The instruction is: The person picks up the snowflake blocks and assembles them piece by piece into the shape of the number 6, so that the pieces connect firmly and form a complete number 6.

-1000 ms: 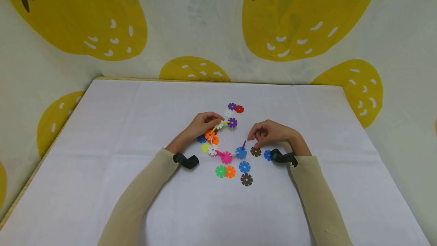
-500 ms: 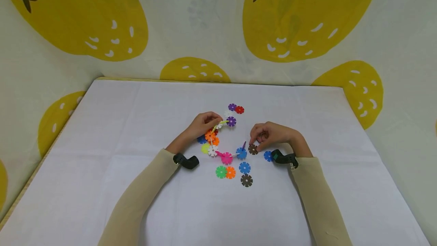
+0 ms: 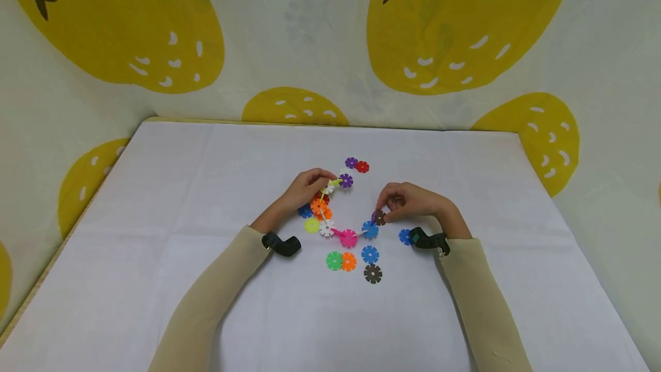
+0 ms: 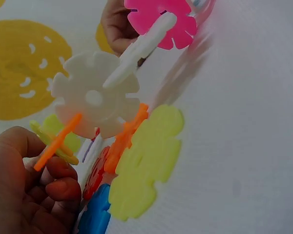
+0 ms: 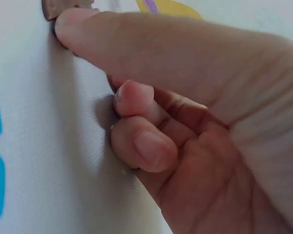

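Observation:
A curved chain of slotted snowflake discs lies between my hands, running from a purple disc [image 3: 346,181] past an orange disc [image 3: 319,206] and a pink disc [image 3: 348,239] to a blue disc [image 3: 369,230]. My left hand [image 3: 308,187] pinches the chain at its upper left, by a yellow disc [image 4: 71,155] in the left wrist view. With thumb and forefinger my right hand [image 3: 410,200] pinches a brown disc [image 3: 381,219], which overlaps the upright purple disc [image 3: 374,218] on the blue one. The right wrist view shows only an edge of the brown disc [image 5: 56,7].
Loose discs lie around the chain: purple [image 3: 351,162] and red [image 3: 362,167] behind, green [image 3: 334,260], orange [image 3: 349,262], blue [image 3: 370,254] and brown [image 3: 373,274] in front. A yellow disc [image 3: 312,225] lies left; another blue disc [image 3: 405,237] is by the right wrist.
My right hand has taken hold of the brown disc and brought it up and left to the chain's upright purple disc. The chain's lower part has shifted slightly right; its purple end moved left.

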Action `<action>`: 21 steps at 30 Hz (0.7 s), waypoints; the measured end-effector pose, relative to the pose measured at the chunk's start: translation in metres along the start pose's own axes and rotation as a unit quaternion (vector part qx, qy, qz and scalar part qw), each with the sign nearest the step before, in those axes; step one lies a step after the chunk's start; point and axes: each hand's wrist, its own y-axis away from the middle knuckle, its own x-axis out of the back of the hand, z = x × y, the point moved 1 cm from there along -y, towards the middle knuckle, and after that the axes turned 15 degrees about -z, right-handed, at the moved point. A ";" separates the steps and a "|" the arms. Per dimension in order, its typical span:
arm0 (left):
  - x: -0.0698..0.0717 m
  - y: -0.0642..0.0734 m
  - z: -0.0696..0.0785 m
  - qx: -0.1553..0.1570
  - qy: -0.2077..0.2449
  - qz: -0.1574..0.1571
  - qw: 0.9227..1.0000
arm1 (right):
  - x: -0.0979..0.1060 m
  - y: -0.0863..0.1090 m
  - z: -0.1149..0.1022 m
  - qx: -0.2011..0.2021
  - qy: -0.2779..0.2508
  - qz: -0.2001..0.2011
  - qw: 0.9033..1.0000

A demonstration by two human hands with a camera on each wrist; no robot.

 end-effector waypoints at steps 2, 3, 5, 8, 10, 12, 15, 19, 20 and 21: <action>0.000 0.000 0.000 0.002 0.001 -0.003 1.000 | 0.000 0.000 -0.001 0.003 -0.004 -0.002 1.000; 0.000 0.000 0.000 0.003 0.000 -0.005 1.000 | 0.000 0.000 -0.001 0.004 -0.006 -0.003 1.000; 0.000 -0.001 0.000 0.002 -0.007 -0.007 1.000 | 0.000 0.000 -0.001 0.006 -0.012 -0.003 1.000; 0.000 -0.001 -0.001 -0.007 -0.013 -0.013 1.000 | 0.000 0.000 -0.001 0.008 -0.012 -0.001 1.000; 0.000 -0.001 -0.001 -0.013 -0.015 -0.020 1.000 | 0.000 0.000 -0.001 0.010 -0.007 0.001 1.000; 0.000 0.000 -0.001 -0.018 -0.016 -0.026 0.999 | 0.000 -0.001 -0.001 0.009 0.002 0.007 1.000; 0.000 0.000 0.000 -0.023 -0.015 -0.031 0.999 | 0.001 -0.002 0.001 0.003 0.002 0.022 1.000; -0.001 0.000 0.000 -0.021 -0.014 -0.028 0.999 | 0.001 -0.004 0.002 -0.007 -0.017 0.043 0.999; 0.000 0.000 0.000 -0.019 -0.014 -0.027 0.999 | 0.001 -0.004 0.001 -0.009 -0.024 0.049 0.998; -0.001 0.000 0.000 -0.017 -0.015 -0.026 0.999 | 0.001 -0.005 0.001 -0.011 -0.030 0.056 0.998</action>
